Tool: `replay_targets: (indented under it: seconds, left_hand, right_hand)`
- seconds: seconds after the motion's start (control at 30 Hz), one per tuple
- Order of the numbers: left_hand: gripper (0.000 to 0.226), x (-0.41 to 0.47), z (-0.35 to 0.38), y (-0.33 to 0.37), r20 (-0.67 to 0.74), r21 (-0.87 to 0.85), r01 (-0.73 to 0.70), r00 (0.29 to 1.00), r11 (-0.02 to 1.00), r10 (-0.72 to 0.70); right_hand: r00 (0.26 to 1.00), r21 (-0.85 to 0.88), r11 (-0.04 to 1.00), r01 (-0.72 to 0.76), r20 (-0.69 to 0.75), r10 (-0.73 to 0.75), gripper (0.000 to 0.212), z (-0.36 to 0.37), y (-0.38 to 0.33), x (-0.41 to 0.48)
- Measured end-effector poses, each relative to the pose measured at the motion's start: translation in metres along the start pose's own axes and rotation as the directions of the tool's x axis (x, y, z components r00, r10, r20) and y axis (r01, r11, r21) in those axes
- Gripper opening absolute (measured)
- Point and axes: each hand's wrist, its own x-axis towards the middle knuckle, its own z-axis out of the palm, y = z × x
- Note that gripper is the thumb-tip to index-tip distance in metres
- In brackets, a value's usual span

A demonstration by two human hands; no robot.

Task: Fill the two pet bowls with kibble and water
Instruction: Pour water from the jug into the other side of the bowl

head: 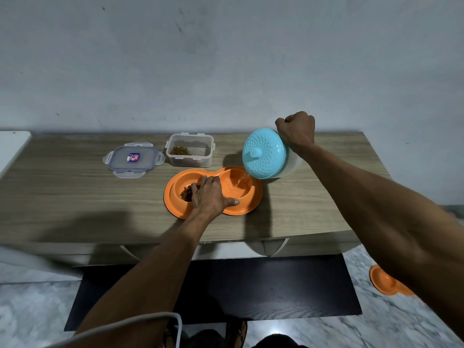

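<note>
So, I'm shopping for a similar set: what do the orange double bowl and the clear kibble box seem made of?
The orange double pet bowl looks like moulded plastic: uniform colour, smooth glossy rounded rim. The clear rectangular kibble box is probably translucent plastic: kibble shows through its frosted walls.

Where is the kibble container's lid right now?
In the head view, the lid lies flat on the wooden table, on the left, just left of the open kibble container and behind-left of the orange double bowl.
</note>
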Motion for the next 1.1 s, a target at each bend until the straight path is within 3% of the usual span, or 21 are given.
replay_targets:
  seconds: [1.1]
  left_hand:
    - [0.098,0.001,0.0012,0.0004,0.006,-0.017,0.011,1.0,1.0,-0.011]
  right_hand:
    - [1.0,-0.026,0.999,0.021,-0.008,-0.021,0.037,0.0038,0.0023,0.007]
